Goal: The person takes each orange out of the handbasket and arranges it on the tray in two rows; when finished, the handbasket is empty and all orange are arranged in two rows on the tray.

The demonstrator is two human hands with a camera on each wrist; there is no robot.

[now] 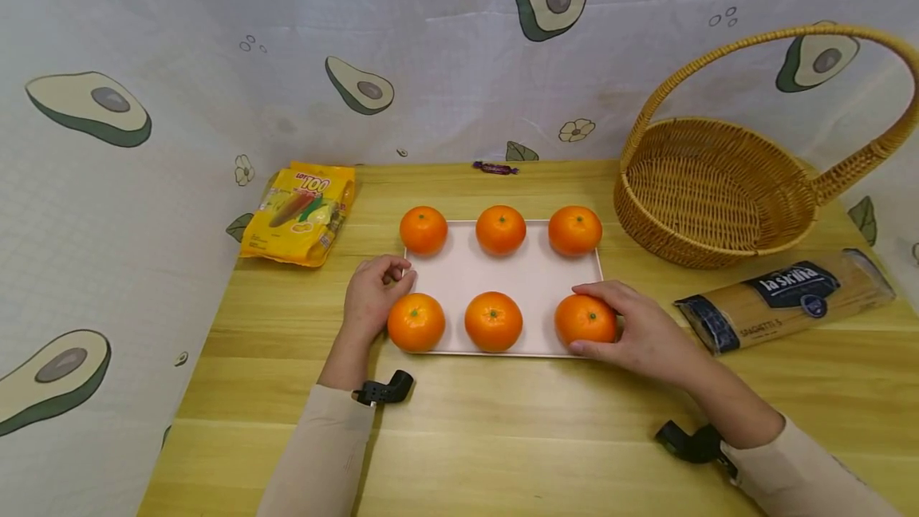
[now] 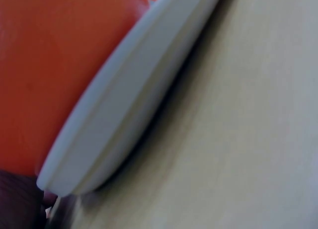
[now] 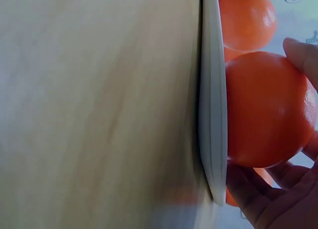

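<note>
A shallow white tray lies on the table with several oranges on it in two rows. At the near right corner, my right hand grips an orange, thumb on the near side and fingers on the far side. That orange stands against the tray rim in the right wrist view. My left hand holds the tray's left edge with curled fingers, just beyond the near left orange. In the left wrist view, only a dark bit of the left hand shows beside the tray wall.
A wicker basket with a tall handle stands at the back right. Before it lies a spaghetti pack. A yellow candy bag is at the back left, and a purple wrapped candy lies near the patterned cloth.
</note>
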